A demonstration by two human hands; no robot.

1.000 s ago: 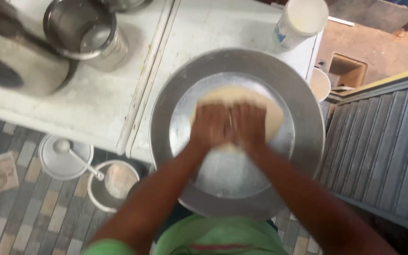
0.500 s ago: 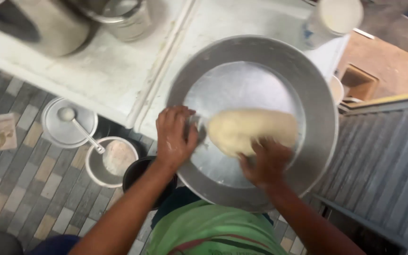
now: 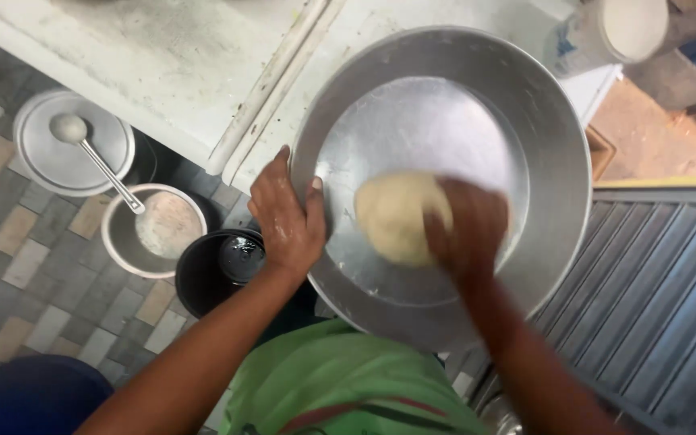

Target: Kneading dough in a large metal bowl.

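Smoothly rounded dough (image 3: 396,216) — shiny metal basin (image 3: 549,129)

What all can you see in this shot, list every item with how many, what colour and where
dough ball: one, pale tan, inside the basin, under the right hand
metal basin: one, silver, wide and round, on the white table
table: one, white and scuffed, across the top
plastic tub: one, white, top right beyond the basin
lid: one, silver, on the floor at left, under the ladle's bowl
ladle: one, silver, reaching from the lid to the bowl
bowl: one, white with pale contents, on the tiled floor
black bucket: one, below the table edge
left hand: grips the basin's near-left rim
right hand: blurred, pressing on the dough ball
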